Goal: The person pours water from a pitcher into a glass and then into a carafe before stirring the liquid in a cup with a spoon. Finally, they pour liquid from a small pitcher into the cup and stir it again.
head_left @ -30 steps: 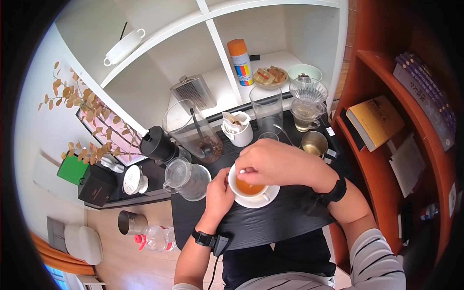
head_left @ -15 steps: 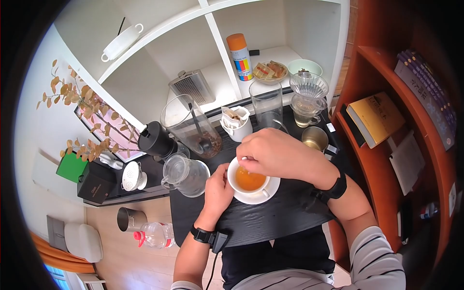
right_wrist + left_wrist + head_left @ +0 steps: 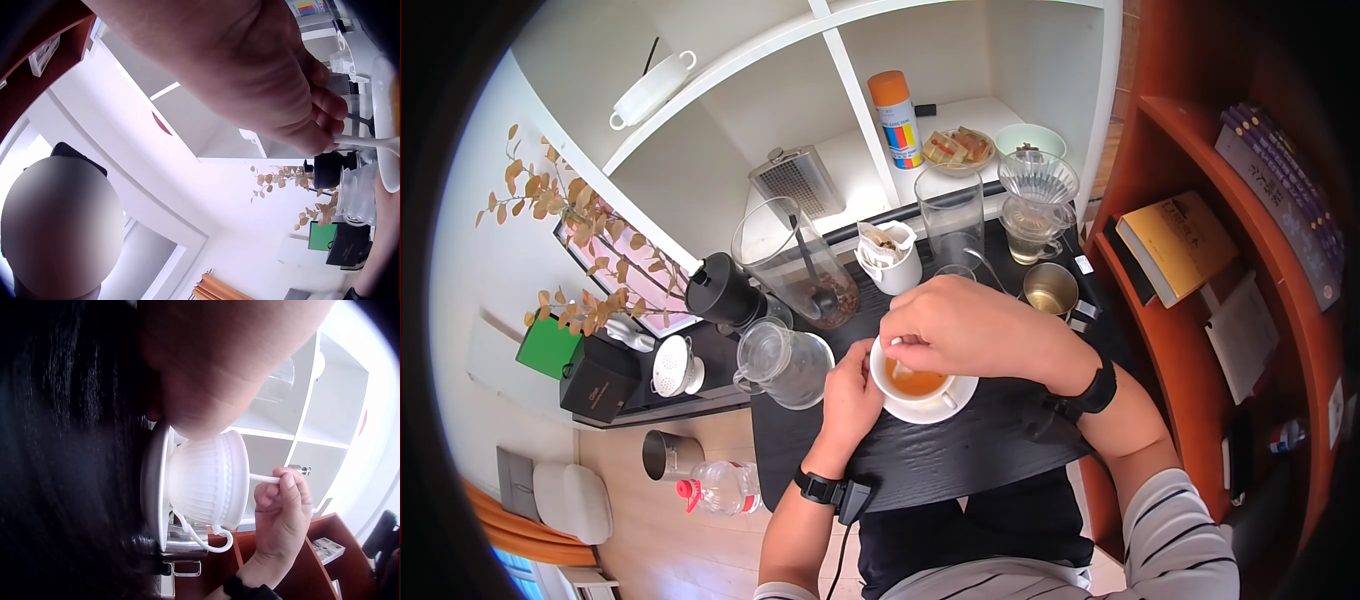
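Note:
A white cup (image 3: pixel 948 398) of amber liquid (image 3: pixel 922 383) stands on a white saucer (image 3: pixel 945 412). At its left side my left hand (image 3: pixel 850 398) holds it, some fingers hidden; the thumb side lies against the cup (image 3: pixel 209 481) just above the saucer (image 3: pixel 165 487) in the left wrist view. My right hand (image 3: pixel 985 335) is over the cup, pinching the thin handle of a white spoon (image 3: pixel 896 342) between thumb and fingers. The spoon (image 3: pixel 365 142) reaches down into the cup (image 3: pixel 386 165) in the right wrist view.
Left of the cup stand a glass pitcher (image 3: pixel 785 368), a tall glass with beans (image 3: pixel 805 270) and a black grinder (image 3: pixel 722 290). Behind are a white mug (image 3: pixel 892 272) and a clear glass (image 3: pixel 952 215); a metal cup (image 3: pixel 1050 290) and a glass dripper (image 3: pixel 1037 200) stand right.
My right hand has shifted slightly left and down over the cup since half a second ago, with the spoon moving in the liquid. My left hand stays at the cup.

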Motion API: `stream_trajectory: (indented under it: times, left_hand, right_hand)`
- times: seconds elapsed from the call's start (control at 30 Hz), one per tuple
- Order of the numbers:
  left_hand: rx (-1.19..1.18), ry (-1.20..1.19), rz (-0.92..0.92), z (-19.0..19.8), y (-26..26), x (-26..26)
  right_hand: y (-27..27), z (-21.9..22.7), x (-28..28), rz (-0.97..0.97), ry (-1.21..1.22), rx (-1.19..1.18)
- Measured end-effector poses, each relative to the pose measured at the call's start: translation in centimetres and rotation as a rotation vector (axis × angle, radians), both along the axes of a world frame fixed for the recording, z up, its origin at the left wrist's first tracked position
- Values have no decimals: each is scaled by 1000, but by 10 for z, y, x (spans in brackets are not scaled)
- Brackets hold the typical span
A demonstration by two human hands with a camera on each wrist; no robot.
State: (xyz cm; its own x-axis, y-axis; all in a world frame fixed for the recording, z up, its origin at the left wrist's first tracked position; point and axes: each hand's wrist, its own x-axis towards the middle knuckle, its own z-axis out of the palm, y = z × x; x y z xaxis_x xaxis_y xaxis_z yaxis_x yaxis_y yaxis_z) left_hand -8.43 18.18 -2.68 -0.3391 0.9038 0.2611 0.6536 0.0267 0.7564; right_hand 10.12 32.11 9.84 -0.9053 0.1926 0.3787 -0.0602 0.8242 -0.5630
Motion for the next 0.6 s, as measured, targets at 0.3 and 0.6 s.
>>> stream_trajectory:
  times: [0.3,0.6]
  left_hand:
    - [0,8,-4,-1,0,-1]
    - [14,1,-6,-3,0,-2]
  right_hand:
    - [1,-3,-2,16,-4,20]
    - [-1,2,0,19,27,-27]
